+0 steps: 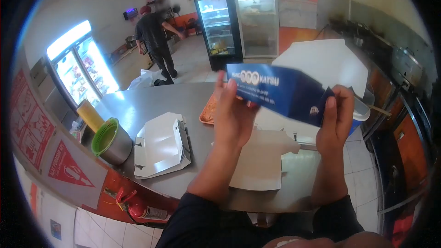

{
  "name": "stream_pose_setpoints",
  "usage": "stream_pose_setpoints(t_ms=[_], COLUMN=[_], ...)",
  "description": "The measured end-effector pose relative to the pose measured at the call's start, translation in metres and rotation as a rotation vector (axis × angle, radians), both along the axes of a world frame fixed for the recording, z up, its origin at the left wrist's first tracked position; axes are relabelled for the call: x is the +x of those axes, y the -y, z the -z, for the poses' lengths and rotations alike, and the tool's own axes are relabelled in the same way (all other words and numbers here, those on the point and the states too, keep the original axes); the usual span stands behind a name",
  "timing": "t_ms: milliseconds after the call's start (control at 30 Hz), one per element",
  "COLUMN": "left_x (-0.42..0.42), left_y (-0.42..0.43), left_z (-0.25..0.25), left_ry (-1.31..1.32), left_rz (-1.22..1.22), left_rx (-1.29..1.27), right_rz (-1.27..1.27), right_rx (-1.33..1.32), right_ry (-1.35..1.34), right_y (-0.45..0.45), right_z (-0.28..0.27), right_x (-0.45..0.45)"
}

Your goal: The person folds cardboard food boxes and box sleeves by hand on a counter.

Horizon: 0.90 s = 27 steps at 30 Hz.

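A blue printed carton point(280, 89) with a white inside and a raised white flap is held up in front of me, tilted down to the right. My left hand point(234, 110) grips its left end, the thumb against the printed side. At the right end, my right hand point(335, 115) pinches the folded corner. Beneath them a flat, pale carton point(259, 160) lies on the steel table point(206, 147). Left of my left forearm rests an open white carton point(161, 144) with its sides partly raised. Partly behind my left hand is an orange tray point(207, 114) of reddish food.
A steel pot point(117, 149) with a green strainer stands at the table's left side. A white plastic bag point(146, 79) lies at the far edge. Another person point(155, 36) stands beyond, near display fridges point(218, 27). A fire extinguisher point(140, 206) hangs below left.
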<state>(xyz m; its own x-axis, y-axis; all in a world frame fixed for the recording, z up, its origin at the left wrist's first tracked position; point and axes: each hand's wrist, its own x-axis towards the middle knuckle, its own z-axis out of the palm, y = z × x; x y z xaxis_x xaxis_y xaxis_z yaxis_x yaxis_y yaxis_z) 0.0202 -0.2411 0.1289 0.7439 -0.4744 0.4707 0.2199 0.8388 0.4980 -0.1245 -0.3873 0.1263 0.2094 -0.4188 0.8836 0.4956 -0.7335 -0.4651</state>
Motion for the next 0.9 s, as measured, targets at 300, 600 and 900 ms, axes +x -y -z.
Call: stream_pose_setpoints(t_ms=[300, 600, 900], left_x=[0.012, 0.018, -0.010], left_y=[-0.001, -0.005, 0.001], left_z=[0.004, 0.017, 0.008], left_ry=[-0.109, 0.447, 1.189], left_rz=[0.235, -0.535, -1.026], left_rx=[-0.177, 0.033, 0.187], right_rz=[0.005, -0.009, -0.229], right_rx=[-0.234, 0.264, -0.225], right_ry=[0.118, -0.039, -0.131], right_y=[0.015, 0.010, -0.013], right_z=[0.026, 0.002, -0.006], right_x=[0.006, 0.012, -0.010])
